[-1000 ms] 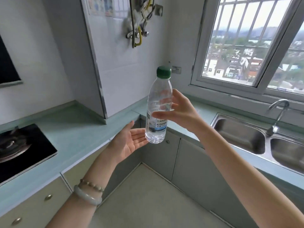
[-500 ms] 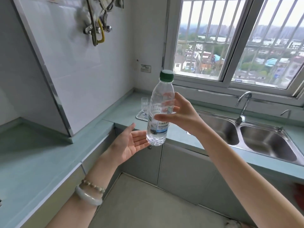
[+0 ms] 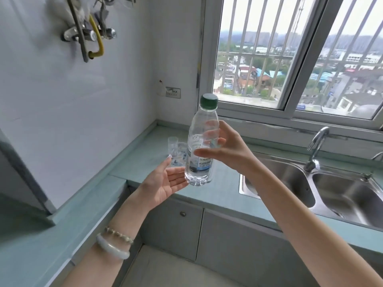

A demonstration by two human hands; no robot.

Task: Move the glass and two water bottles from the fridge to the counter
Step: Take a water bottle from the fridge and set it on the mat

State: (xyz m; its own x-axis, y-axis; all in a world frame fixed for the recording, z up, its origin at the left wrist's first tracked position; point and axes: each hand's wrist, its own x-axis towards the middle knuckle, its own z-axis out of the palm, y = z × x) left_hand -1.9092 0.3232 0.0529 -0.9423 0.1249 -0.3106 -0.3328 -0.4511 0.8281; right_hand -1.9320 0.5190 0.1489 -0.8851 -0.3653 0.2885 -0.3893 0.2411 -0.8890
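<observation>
Currently right hand (image 3: 228,151) grips the water bottle (image 3: 200,150) upright, above the counter (image 3: 215,193) edge, glass (image 3: 173,147) just behind it; left hand (image 3: 163,183) open, palm-up beside bottle base.

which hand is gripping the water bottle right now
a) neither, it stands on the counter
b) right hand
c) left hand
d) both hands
b: the right hand wraps the water bottle at mid-body and holds it upright in the air, while the left hand is open, palm up, beside its base.

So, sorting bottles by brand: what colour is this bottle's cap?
Dark green cap, clearest in the head view.
</observation>
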